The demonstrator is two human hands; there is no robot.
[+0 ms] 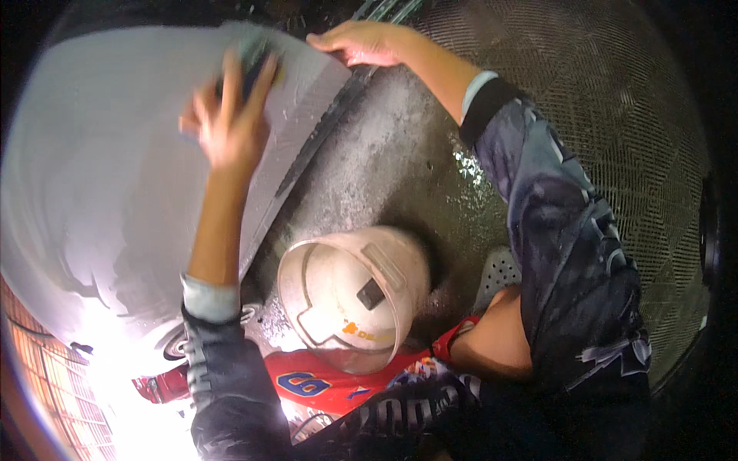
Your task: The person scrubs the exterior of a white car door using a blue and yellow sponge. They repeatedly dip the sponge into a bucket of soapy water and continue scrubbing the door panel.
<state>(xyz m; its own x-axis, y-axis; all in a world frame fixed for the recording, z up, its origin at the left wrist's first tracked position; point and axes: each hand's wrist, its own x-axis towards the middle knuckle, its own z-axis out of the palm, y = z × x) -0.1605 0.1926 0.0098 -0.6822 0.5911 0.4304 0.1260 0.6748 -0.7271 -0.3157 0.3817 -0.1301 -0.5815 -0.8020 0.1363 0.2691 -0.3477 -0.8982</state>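
A smooth grey body panel (144,144), possibly a car part, fills the left side with wet, darker patches. My left hand (233,112), blurred by motion, lies over the panel with fingers spread along a dark hand pad (252,75), probably a sanding block. The pad bears on the grey surface near the far edge. At the panel's far right corner, my right hand (369,45) grips the edge, thumb on top; its other fingers are partly hidden.
A whitish plastic bucket (415,271) stands by my legs, a dark rectangle (371,295) showing within its outline. Wet concrete floor (369,150) meets patterned matting (611,115) on the right. Strong glare washes out the lower left, beside a wire grid (55,374). A grey clog (500,271) is on my foot.
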